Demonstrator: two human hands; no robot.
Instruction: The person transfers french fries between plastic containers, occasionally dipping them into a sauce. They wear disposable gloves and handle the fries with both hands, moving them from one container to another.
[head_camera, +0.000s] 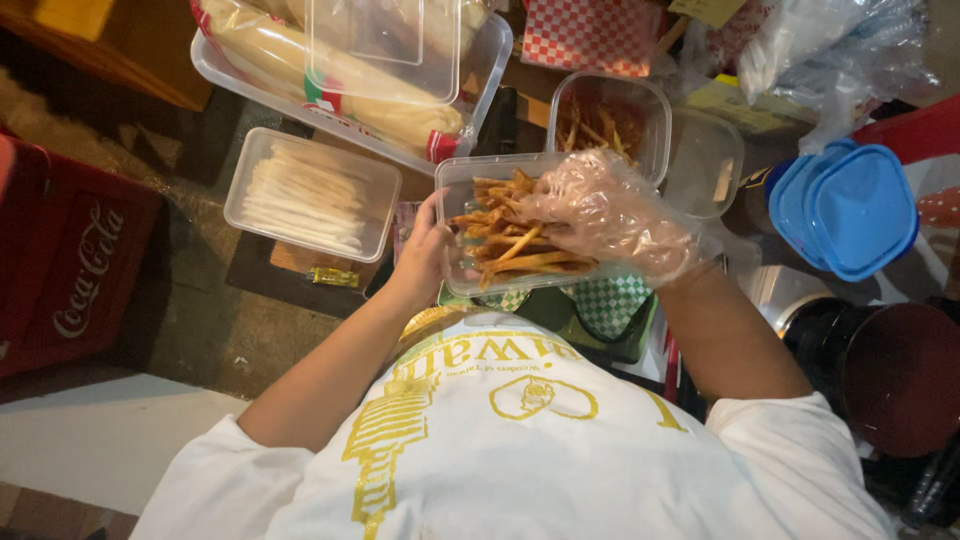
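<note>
Your left hand (425, 255) grips left short wall of clear rectangular container (452, 180), fingers curled over rim. Container held level above green checkered paper (612, 300), long axis left-right. Your gloved right hand (600, 205) spread loosely over fries (510, 245); grasp unclear.

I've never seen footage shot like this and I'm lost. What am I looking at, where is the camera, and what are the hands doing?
There is no machine here: one camera sits on a person's head and looks down over their white shirt at their own two hands. The left hand, bare, grips the edge of a clear plastic container filled with fries. The right hand, inside a loose transparent glove, rests on those fries. Around it lie a second tub of fries, a tub of white sticks, a large clear box with wrapped bread rolls, blue lids and green checked paper.
</note>
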